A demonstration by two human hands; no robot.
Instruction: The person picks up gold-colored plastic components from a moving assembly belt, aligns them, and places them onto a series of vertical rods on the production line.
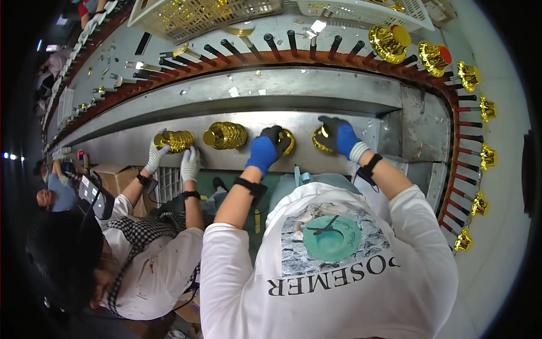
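Note:
My left hand (267,149), in a blue and dark glove, has its fingers closed round the side of a shiny gold flared cup-shaped piece (288,142) at the metal bench. To its right, my right hand (342,137), gloved alike with a striped cuff, grips another gold flared piece (320,144); its fingers and palm hide part of that piece. A gap separates the two pieces. Left of my left hand, a nested stack of gold pieces (227,135) lies on its side on the bench.
A co-worker's striped gloves (191,164) hold another gold stack (179,141) at left. Behind the bench (271,121), a curved conveyor (293,58) carries upright dark-tipped pegs, some topped with gold pieces (389,43). White perforated baskets (209,20) stand beyond it.

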